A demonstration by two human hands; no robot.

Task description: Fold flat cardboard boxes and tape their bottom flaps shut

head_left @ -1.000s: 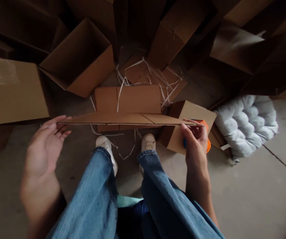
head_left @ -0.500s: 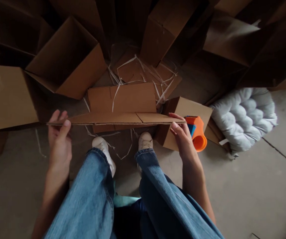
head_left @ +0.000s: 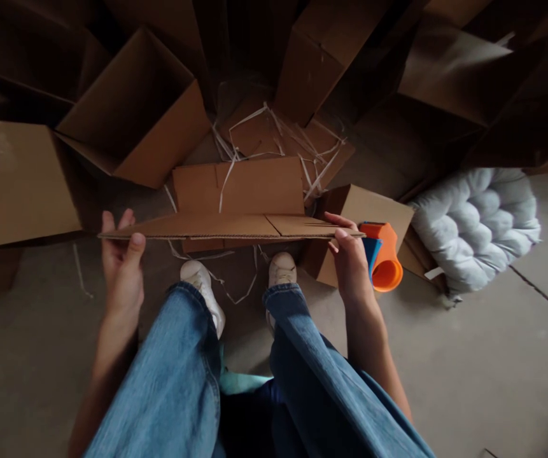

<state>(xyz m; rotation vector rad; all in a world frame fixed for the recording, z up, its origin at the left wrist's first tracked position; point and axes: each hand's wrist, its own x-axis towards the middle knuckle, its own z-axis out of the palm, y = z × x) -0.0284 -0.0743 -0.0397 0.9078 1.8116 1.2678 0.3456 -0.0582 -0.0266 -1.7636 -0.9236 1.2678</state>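
A flattened cardboard box (head_left: 226, 226) stretches between my two hands above my shoes, its corrugated edge facing me. My left hand (head_left: 125, 261) grips its left end, thumb on the near side and fingertips beyond. At the other end, my right hand (head_left: 349, 254) pinches the cardboard between thumb and fingers. Just right of that hand, an orange and blue tape dispenser (head_left: 384, 257) rests on a closed cardboard carton (head_left: 369, 210). Beyond the held piece lies another flat cardboard piece (head_left: 240, 184) on the floor, partly hidden by it.
Loose white strapping (head_left: 321, 172) lies over more flat cardboard ahead. An open box (head_left: 159, 140) stands at the left, near a large carton (head_left: 16, 184). More boxes (head_left: 312, 70) fill the dark far side. A grey tufted cushion (head_left: 478, 222) lies at the right.
Both hands still hold the flattened box level. The left hand and the cardboard have shifted slightly right in view, and the whole scene has drifted a little the same way.
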